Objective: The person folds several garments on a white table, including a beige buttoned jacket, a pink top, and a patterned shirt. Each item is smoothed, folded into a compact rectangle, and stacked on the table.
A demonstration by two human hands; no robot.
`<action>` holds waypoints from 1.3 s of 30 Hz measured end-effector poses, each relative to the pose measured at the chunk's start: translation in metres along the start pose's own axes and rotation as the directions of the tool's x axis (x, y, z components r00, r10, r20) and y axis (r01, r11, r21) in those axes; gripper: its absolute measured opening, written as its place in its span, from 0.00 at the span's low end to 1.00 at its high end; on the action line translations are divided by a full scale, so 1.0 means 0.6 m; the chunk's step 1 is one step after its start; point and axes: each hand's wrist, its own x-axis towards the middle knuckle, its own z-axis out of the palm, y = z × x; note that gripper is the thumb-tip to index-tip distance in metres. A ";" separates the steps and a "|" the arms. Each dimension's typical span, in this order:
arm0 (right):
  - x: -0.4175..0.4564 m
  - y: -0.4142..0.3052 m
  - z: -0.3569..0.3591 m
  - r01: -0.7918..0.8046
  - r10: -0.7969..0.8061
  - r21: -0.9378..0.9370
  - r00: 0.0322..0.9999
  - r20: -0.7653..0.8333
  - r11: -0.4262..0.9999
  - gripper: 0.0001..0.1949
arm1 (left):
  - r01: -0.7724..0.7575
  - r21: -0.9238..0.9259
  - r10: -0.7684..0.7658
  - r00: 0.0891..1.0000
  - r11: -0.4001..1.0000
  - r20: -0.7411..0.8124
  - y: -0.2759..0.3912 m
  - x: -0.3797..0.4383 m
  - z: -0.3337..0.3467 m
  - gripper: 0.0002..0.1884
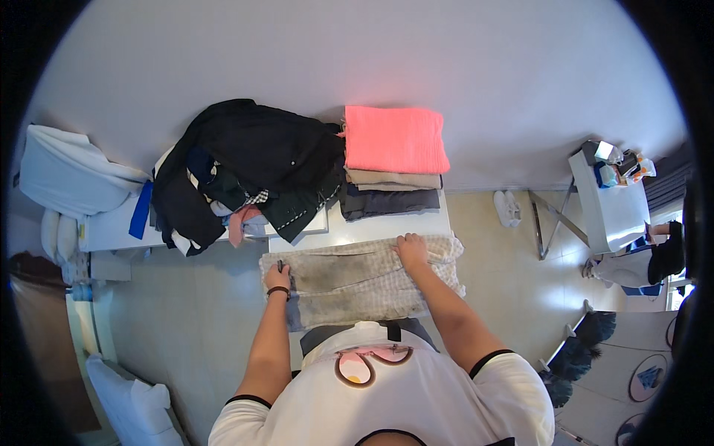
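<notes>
A beige-and-white checked cloth (357,279) with grey patches, perhaps a garment, lies stretched in front of me at the near edge of the white table (390,228). Its left end is gripped by my left hand (277,275), which wears a dark bracelet on the wrist. A small dark thing shows at those fingers; I cannot tell what it is. At the upper right of the cloth, my right hand (411,252) has its fingers curled on the fabric. Beyond it stands a stack of folded clothes (393,203), topped by a coral-pink folded cloth (396,139).
A heap of dark clothes (251,150) covers the table's left part, beside a blue strip (141,212) and a pale blanket (78,170). White shoes (507,208) rest on the floor at right. Farther right, a person (641,265) is by a white desk (608,206).
</notes>
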 end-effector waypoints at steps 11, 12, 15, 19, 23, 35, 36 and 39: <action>-0.073 -0.089 0.021 0.079 -0.080 0.068 0.997 0.012 0.995 0.22 | 0.130 0.096 -0.128 0.991 0.987 -0.032 -0.002 0.009 0.014 0.18; -0.077 -0.090 0.030 0.065 -0.067 0.047 0.997 0.034 0.997 0.23 | 0.163 0.155 -0.152 0.985 0.974 -0.081 0.016 -0.002 0.005 0.19; -0.064 -0.103 0.023 -0.023 0.015 0.066 0.993 0.115 0.998 0.23 | 0.271 0.218 -0.260 0.962 0.938 -0.078 0.040 -0.019 -0.034 0.27; -0.062 -0.155 0.011 0.035 -0.044 0.091 0.993 0.109 0.995 0.24 | 0.372 0.106 -0.374 0.927 0.922 -0.007 0.002 -0.038 -0.051 0.32; -0.066 -0.239 0.017 0.183 -0.213 0.204 0.968 0.133 0.962 0.25 | 0.375 -0.103 -0.372 0.927 0.921 0.046 -0.096 -0.057 -0.018 0.33; -0.081 -0.409 0.058 0.312 -0.323 0.097 0.853 0.410 0.945 0.33 | -0.007 -0.247 0.024 0.997 0.969 0.068 -0.135 -0.084 0.020 0.30; -0.082 -0.409 0.060 0.306 -0.312 0.081 0.859 0.407 0.948 0.33 | 0.055 -0.226 -0.023 0.990 0.973 0.142 -0.127 -0.085 0.010 0.30; -0.086 -0.414 0.067 0.274 -0.274 0.056 0.879 0.390 0.960 0.34 | 0.057 -0.261 0.002 0.975 0.964 0.221 -0.107 -0.085 -0.022 0.31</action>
